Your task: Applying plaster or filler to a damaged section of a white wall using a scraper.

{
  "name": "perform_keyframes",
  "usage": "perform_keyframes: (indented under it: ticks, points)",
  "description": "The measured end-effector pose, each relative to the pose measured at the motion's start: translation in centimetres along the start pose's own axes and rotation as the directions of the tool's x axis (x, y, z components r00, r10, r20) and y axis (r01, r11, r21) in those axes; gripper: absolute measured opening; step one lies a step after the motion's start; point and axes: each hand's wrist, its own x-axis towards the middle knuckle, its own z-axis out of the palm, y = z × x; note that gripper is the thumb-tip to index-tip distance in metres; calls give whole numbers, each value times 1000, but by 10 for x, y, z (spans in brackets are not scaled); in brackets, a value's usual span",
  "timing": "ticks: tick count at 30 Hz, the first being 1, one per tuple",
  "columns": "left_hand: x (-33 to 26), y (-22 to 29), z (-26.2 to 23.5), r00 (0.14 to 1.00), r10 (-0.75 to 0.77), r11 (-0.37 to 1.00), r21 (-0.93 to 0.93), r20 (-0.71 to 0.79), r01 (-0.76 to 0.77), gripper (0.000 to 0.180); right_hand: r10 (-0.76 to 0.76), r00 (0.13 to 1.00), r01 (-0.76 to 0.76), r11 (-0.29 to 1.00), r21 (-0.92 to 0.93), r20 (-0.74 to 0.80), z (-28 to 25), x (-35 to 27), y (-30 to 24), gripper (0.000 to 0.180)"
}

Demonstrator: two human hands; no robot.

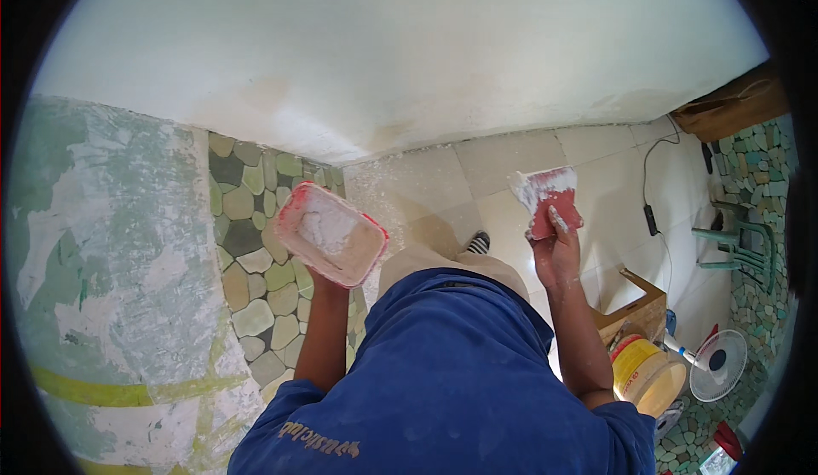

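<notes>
A rectangular plastic tub with a red-smeared rim is tilted in front of me on the left. White putty lies inside it and coats its walls. My left hand grips the tub from beneath, most of its fingers hidden by it. On the right, my right hand is closed around a flat red putty scraper, which points away from me. Its wide far edge carries a thick smear of white putty. The visible fingers of that hand are white with putty too. Neither tool nor tub touches the wall.
A patchy green wall stands at left beside a stone-patterned strip. Right of me are a cardboard box, a yellow bucket, a white fan and a green plastic chair. A black cord crosses the tiled floor.
</notes>
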Motion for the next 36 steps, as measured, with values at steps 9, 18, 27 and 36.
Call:
perform_keyframes:
  ticks: [9, 18, 27, 36]
  points:
    - [23, -8, -2, 986, -133, 983, -110, 100, 144, 62, -36, 996, 39, 999, 34, -85, 3, -3, 8, 28]
    - [87, 49, -11, 968, -161, 981, -81, 193, 179, 64, -109, 991, 115, 990, 83, -75, 59, 14, 43, 25]
    - [164, 91, -48, 933, -241, 963, -52, 269, 264, 65, -112, 989, 114, 993, 17, -101, 119, 28, 101, 23]
    - [221, 102, -64, 800, -503, 862, 129, 327, 490, 65, -188, 946, 224, 968, 114, -264, 107, 86, 174, 26]
